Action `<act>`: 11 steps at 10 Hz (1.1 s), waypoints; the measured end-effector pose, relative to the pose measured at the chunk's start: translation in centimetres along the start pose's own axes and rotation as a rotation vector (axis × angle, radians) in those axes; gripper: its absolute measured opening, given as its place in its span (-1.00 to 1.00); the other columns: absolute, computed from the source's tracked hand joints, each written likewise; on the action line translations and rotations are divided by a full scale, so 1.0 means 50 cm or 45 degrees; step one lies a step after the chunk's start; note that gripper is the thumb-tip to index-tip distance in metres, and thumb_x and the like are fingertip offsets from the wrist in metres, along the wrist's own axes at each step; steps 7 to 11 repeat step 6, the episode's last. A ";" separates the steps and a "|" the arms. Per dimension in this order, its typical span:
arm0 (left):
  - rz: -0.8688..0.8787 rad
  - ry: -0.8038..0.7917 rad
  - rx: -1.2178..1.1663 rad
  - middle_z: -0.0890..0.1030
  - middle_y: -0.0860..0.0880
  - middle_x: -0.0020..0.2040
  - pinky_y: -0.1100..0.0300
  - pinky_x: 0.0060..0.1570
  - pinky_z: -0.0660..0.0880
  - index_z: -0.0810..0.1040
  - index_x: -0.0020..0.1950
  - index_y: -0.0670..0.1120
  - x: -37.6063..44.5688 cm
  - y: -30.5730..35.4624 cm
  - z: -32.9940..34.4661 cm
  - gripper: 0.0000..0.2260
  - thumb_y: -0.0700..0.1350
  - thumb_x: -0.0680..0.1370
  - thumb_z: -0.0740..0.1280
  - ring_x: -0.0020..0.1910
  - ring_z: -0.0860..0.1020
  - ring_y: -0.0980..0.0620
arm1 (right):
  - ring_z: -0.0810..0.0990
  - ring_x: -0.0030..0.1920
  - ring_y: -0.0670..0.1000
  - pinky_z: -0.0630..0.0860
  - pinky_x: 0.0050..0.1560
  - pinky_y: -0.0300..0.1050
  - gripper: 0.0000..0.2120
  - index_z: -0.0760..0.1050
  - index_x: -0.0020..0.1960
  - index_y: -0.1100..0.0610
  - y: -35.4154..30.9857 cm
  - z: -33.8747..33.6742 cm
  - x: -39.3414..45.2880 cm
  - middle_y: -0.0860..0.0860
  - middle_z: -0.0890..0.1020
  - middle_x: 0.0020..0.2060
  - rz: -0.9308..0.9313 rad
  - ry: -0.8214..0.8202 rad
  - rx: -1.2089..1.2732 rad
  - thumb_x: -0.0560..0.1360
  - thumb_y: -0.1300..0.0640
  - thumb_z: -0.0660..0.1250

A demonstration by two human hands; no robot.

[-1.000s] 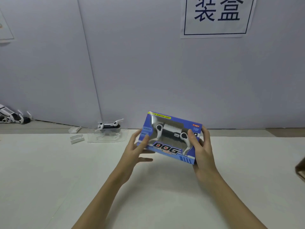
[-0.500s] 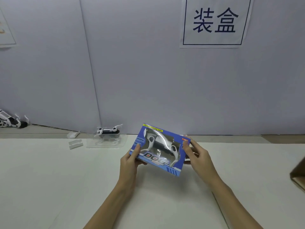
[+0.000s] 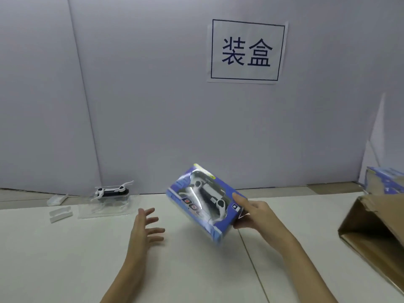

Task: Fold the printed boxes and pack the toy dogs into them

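Observation:
A blue printed box (image 3: 205,202) with a clear window shows a white and black toy dog inside. My right hand (image 3: 251,213) grips its right end and holds it tilted above the white table (image 3: 65,259). Apart from the box, my left hand (image 3: 145,226) hovers over the table with its fingers spread and holds nothing. A second toy dog (image 3: 111,190) lies in a clear plastic tray (image 3: 105,209) at the back left.
A brown cardboard carton (image 3: 376,232) lies open on its side at the right edge. Behind it stand blue printed boxes (image 3: 387,180). Two small white plastic pieces (image 3: 60,214) lie left of the tray. A grey wall with a paper sign (image 3: 246,51) closes off the back.
My left hand has let go of the box and drawn back to the left. My right hand has carried the box to the right and tilted it. The view has turned right, revealing the carton.

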State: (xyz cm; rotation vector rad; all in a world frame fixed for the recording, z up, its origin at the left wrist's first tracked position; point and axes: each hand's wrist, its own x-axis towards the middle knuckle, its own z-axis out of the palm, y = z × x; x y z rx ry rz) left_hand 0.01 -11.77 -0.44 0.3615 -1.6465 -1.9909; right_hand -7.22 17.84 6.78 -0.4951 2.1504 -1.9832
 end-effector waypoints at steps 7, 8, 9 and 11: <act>0.146 -0.177 0.556 0.72 -0.01 -0.15 0.12 -0.11 0.54 0.75 -0.20 0.02 0.017 -0.052 0.004 -0.64 -0.07 0.71 0.28 -0.24 0.64 -0.05 | 0.64 -0.39 0.00 0.57 -0.37 -0.20 -0.87 0.62 0.01 0.25 0.051 -0.055 0.045 0.13 0.70 -0.25 0.011 0.842 0.669 0.64 0.25 0.30; 0.146 -0.177 0.556 0.72 -0.01 -0.15 0.12 -0.11 0.54 0.75 -0.20 0.02 0.017 -0.052 0.004 -0.64 -0.07 0.71 0.28 -0.24 0.64 -0.05 | 0.64 -0.39 0.00 0.57 -0.37 -0.20 -0.87 0.62 0.01 0.25 0.051 -0.055 0.045 0.13 0.70 -0.25 0.011 0.842 0.669 0.64 0.25 0.30; 0.146 -0.177 0.556 0.72 -0.01 -0.15 0.12 -0.11 0.54 0.75 -0.20 0.02 0.017 -0.052 0.004 -0.64 -0.07 0.71 0.28 -0.24 0.64 -0.05 | 0.64 -0.39 0.00 0.57 -0.37 -0.20 -0.87 0.62 0.01 0.25 0.051 -0.055 0.045 0.13 0.70 -0.25 0.011 0.842 0.669 0.64 0.25 0.30; 0.146 -0.177 0.556 0.72 -0.01 -0.15 0.12 -0.11 0.54 0.75 -0.20 0.02 0.017 -0.052 0.004 -0.64 -0.07 0.71 0.28 -0.24 0.64 -0.05 | 0.64 -0.39 0.00 0.57 -0.37 -0.20 -0.87 0.62 0.01 0.25 0.051 -0.055 0.045 0.13 0.70 -0.25 0.011 0.842 0.669 0.64 0.25 0.30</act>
